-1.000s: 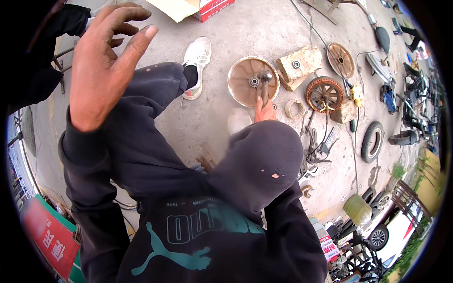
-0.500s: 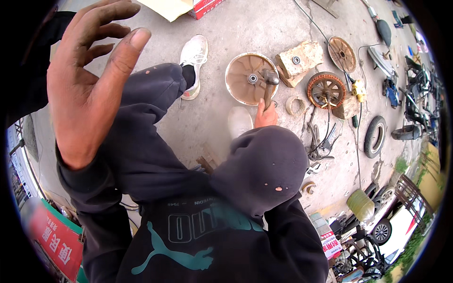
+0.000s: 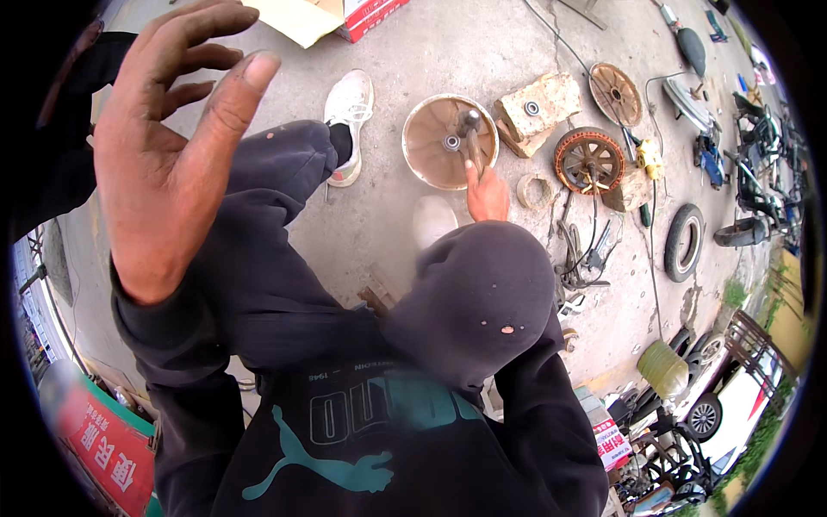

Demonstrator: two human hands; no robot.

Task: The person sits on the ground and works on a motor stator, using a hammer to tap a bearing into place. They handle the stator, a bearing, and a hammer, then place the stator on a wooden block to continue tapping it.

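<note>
My left hand [image 3: 172, 164] is raised in the left foreground, fingers curved and apart, holding nothing. Beyond my bent knee, my right hand [image 3: 489, 196] grips a hammer [image 3: 472, 129] by its handle. The hammer head is over a round, brown, ribbed wheel part [image 3: 431, 129] with a pale rim, right of its central bearing [image 3: 451, 143]. I cannot tell whether it touches. Right of this wheel part, a second bearing [image 3: 533, 109] rests on a rough pale block [image 3: 558, 95]. A pale ring [image 3: 534, 191] lies near my right hand.
An orange-rimmed wheel [image 3: 568, 159], another rusty disc [image 3: 607, 90], a loose tyre [image 3: 687, 241], cables and tools lie to the right. Scooters [image 3: 762, 172] and a white car [image 3: 728, 414] stand farther right. A cardboard box [image 3: 301, 21] is at the top, a person's dark sleeve [image 3: 69, 77] at upper left.
Since a second ago my left hand has come lower and leftward in view. My right hand and the hammer have shifted slightly, the head staying over the wheel part. The whole view has moved a little.
</note>
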